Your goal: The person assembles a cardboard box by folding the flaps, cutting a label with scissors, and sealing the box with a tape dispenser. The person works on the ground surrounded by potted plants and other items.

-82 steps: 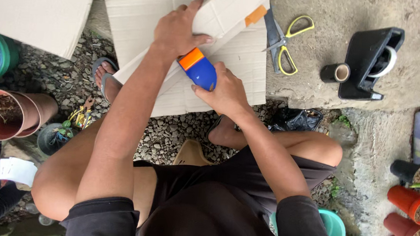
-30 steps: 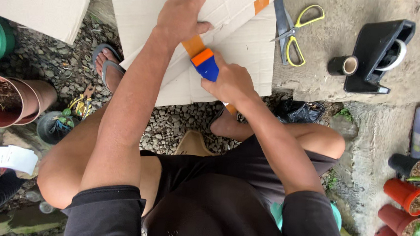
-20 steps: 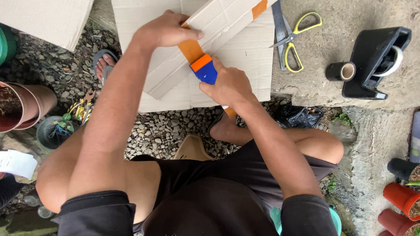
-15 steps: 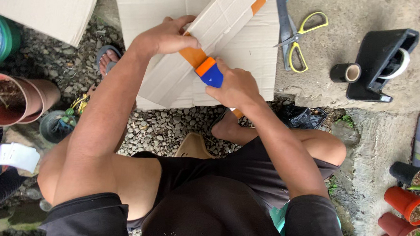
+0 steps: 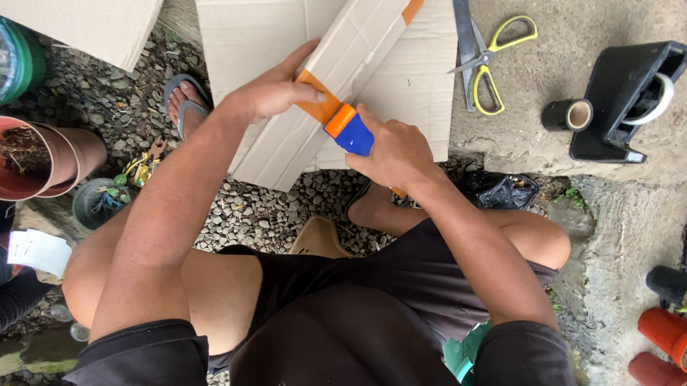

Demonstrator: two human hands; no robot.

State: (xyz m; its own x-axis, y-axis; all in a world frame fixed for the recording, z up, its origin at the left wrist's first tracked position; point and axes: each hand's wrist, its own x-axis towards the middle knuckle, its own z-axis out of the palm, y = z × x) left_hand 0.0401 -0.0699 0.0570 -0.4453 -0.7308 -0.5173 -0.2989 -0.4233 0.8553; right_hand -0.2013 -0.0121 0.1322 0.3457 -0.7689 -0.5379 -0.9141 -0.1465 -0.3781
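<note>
The folded cardboard strip (image 5: 342,82) is matt, pale corrugated board, crossed by a band of smooth orange tape (image 5: 317,106). The tape dispenser (image 5: 350,130) looks like glossy plastic, orange and blue. The flat cardboard sheet (image 5: 266,21) beneath is the same dull paper board. Loose gravel (image 5: 263,212) is rough and grey; the concrete slab (image 5: 576,24) is coarse and matt. The scissors (image 5: 480,46) have dull metal blades and glossy yellow plastic handles (well lit). The black tape holder (image 5: 623,99) is matt plastic.
</note>
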